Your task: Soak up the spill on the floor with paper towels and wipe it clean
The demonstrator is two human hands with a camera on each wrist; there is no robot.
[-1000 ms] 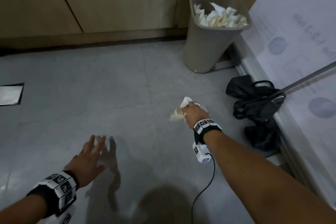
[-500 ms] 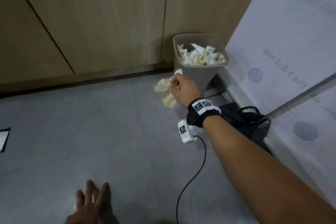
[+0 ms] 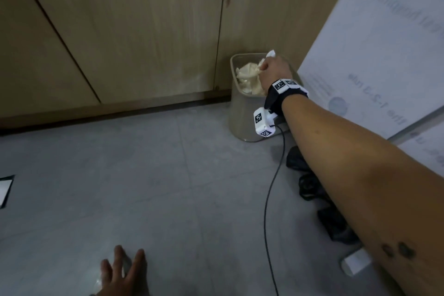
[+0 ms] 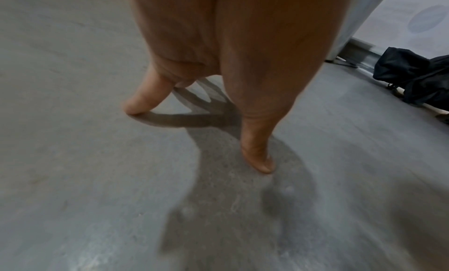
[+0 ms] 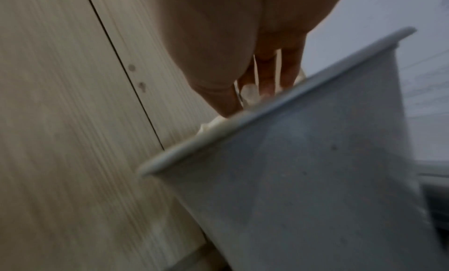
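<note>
My right hand (image 3: pixel 267 70) is over the mouth of the beige waste bin (image 3: pixel 242 118) by the cabinet and grips a crumpled, stained paper towel (image 3: pixel 248 75). A white corner of it sticks out above the knuckles. The bin holds more crumpled towels. In the blurred right wrist view the fingers (image 5: pixel 267 73) point down behind the bin's rim (image 5: pixel 243 121), with a bit of paper towel (image 5: pixel 211 125) showing. My left hand (image 3: pixel 122 271) lies flat on the grey floor with spread fingers and holds nothing. The left hand (image 4: pixel 195 137) also presses its fingertips to the tiles, near faint damp marks (image 4: pixel 274 202).
Wooden cabinet doors (image 3: pixel 144 31) run along the back. A white printed panel (image 3: pixel 384 43) leans at the right. A black bag (image 3: pixel 310 182) lies on the floor under my right forearm. The wrist camera cable (image 3: pixel 269 199) hangs down. A small white object (image 3: pixel 355 263) sits bottom right.
My right hand lifted the paper towel off the floor and carried it away to above the bin. The view tilted up, so the left hand slid toward the bottom edge.
</note>
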